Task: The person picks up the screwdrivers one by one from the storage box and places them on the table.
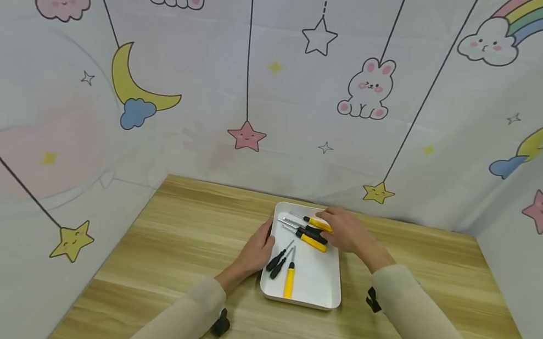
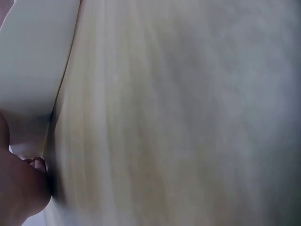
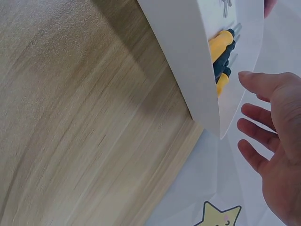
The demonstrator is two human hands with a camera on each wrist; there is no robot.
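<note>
A white rectangular tray (image 1: 314, 284) lies on the table with several screwdrivers in it. My left hand (image 1: 257, 248) grips the tray's left side, thumb at the rim and fingers along the outer wall. Over the far right corner of the tray is my right hand (image 1: 344, 229), its fingers spread and loosely bent. In the right wrist view its thumb stands just off a yellow-handled screwdriver (image 3: 223, 84). A black-handled screwdriver (image 1: 316, 236) lies between yellow ones in that far group. Nearer are two small black screwdrivers (image 1: 275, 262) and a yellow screwdriver (image 1: 289, 282).
The wood-grain table (image 1: 186, 227) extends around the tray on both sides. Behind it hangs a white cloth (image 1: 291, 166) printed with stars, moons and rabbits, and the cloth also encloses the left and right sides.
</note>
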